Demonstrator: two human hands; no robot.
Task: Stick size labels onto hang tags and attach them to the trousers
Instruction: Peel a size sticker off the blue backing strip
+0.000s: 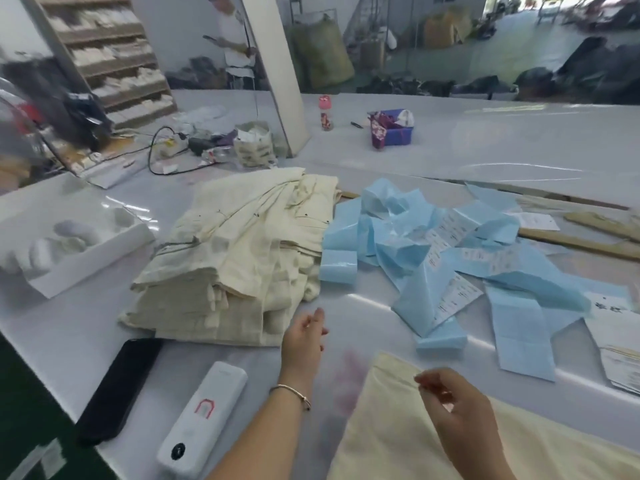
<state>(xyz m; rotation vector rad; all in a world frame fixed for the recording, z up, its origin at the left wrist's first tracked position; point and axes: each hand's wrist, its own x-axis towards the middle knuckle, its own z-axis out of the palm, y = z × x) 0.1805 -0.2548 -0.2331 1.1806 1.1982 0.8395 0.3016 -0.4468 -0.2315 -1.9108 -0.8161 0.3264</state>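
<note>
Here the left hand [304, 336] hovers with fingers loosely spread, holding nothing, just short of the stack of folded cream trousers [228, 258]. The right hand [453, 407] has its fingers curled, thumb near forefinger; whether they pinch anything cannot be told through the blur. It hangs over a cream garment [388, 441]. Blue label strips [429, 247] sprawl on the white surface [415, 161], hang tags [620, 355] far right.

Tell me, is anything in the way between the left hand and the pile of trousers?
Nothing visible. The left hand hovers open beside the near right corner of the trousers pile, with only bare white table between them.
</note>
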